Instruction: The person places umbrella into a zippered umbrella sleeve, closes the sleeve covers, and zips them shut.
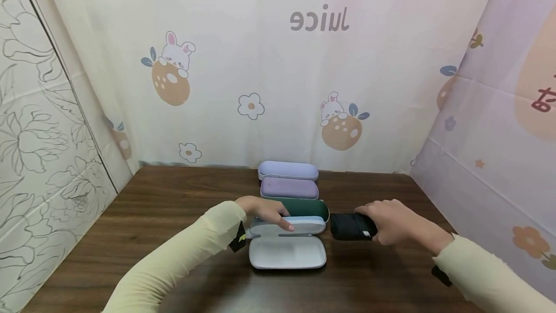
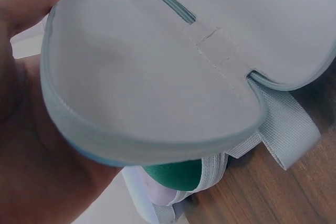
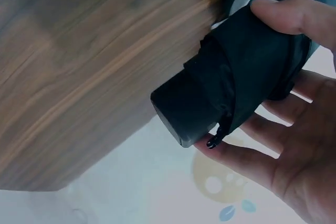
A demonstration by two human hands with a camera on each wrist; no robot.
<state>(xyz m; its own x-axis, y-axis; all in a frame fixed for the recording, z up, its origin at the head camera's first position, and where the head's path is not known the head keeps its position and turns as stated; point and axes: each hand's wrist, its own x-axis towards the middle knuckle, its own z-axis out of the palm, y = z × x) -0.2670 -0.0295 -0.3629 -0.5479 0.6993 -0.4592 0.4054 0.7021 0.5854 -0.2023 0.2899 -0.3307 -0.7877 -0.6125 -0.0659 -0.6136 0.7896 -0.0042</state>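
**Open case, pouch held beside it**

Nearest lies the pale blue case (image 1: pixel 286 245), open on the worktop (image 1: pixel 173 206), its long axis running left to right. The left hand (image 1: pixel 265 211) rests on the raised lid, fingers (image 1: pixel 284 225) fairly straight along its edge, thumb behind it; it holds the lid up rather than clenching. Just right of those fingers, level with the case's right end, the right hand (image 1: pixel 393 221) grips a black pouch (image 1: pixel 352 226), fingers curled round it, its long axis pointing at the case. The right hand is the nearer to the pouch. Beyond the left fingers sit a green case (image 1: pixel 306 206), a purple case (image 1: pixel 289 188) and a lilac case (image 1: pixel 288 170), then the curtain (image 1: pixel 278 86).
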